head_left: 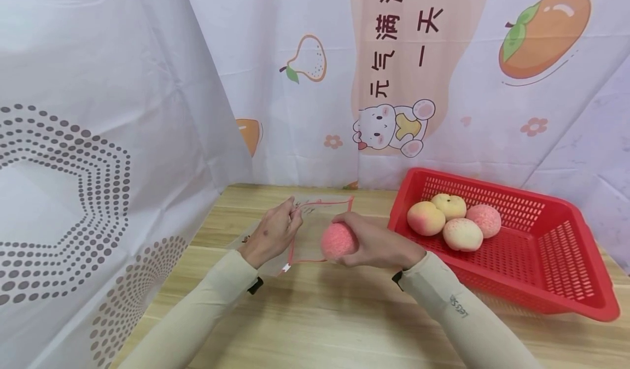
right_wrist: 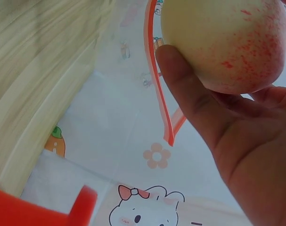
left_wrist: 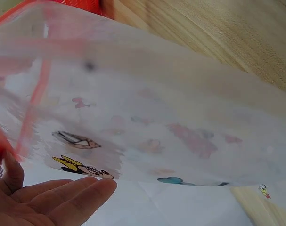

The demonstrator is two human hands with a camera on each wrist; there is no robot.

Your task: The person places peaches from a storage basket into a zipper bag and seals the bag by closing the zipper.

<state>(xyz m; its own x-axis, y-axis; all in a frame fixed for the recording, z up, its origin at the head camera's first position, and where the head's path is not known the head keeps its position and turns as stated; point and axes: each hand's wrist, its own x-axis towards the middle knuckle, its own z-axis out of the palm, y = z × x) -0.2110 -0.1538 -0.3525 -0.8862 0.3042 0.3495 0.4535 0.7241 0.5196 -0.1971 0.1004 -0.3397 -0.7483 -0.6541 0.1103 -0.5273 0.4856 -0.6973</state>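
Left of the red basket [head_left: 526,259], I note right hand [head_left: 378,243] grasping pink peach [head_left: 338,241] at the mouth of the bag [head_left: 308,233], left hand [head_left: 272,231] farther out, pinching the bag's edge.

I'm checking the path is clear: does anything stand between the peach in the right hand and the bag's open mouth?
Nothing visible does. The right hand holds the peach at the open mouth of the bag; the left hand grips the bag at the mouth's other side. The red basket stands off to the right.
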